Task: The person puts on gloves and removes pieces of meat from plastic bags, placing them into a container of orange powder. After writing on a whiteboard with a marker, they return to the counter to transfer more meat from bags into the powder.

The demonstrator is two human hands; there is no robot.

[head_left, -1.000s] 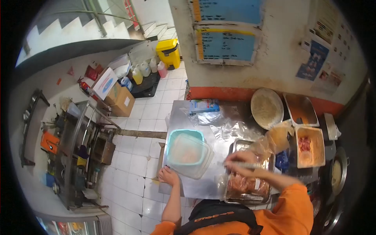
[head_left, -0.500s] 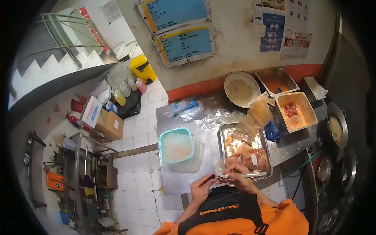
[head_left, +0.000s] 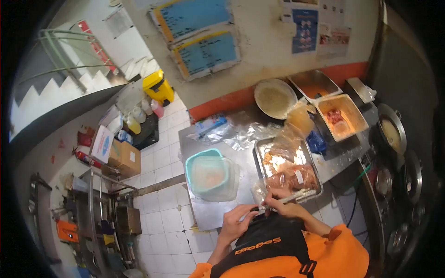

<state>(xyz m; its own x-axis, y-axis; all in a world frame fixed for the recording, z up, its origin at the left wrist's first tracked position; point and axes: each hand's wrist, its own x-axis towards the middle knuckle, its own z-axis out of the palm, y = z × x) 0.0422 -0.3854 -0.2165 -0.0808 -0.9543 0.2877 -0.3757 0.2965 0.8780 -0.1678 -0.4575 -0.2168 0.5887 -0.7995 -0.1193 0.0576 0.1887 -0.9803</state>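
Slim white rod-shaped implement (head_left: 296, 196), possibly a marker: one, slanting out of the right hand, its far part beyond those fingers at the near edge of the tray. Right hand (head_left: 283, 207): fingers closed narrowly about it. Left hand (head_left: 235, 222): fingertips pinched at its near end; whether on the barrel or a separate cap cannot be told. Silver rectangular metal tray (head_left: 312, 162): one, just beyond the right hand, holding reddish-brown meat in clear plastic (head_left: 309, 172). Turquoise plastic tub (head_left: 206, 154), partly covered by a translucent lid (head_left: 233, 185): beyond the left hand, on the silver metal counter (head_left: 246, 170). Handling notes, by judgement: both pinches best set in line along the implement, right hand steady, left making the small motion; light grip; far end held clear of the tray's rim; dry fingertips, a smooth barrel being apt to slip.
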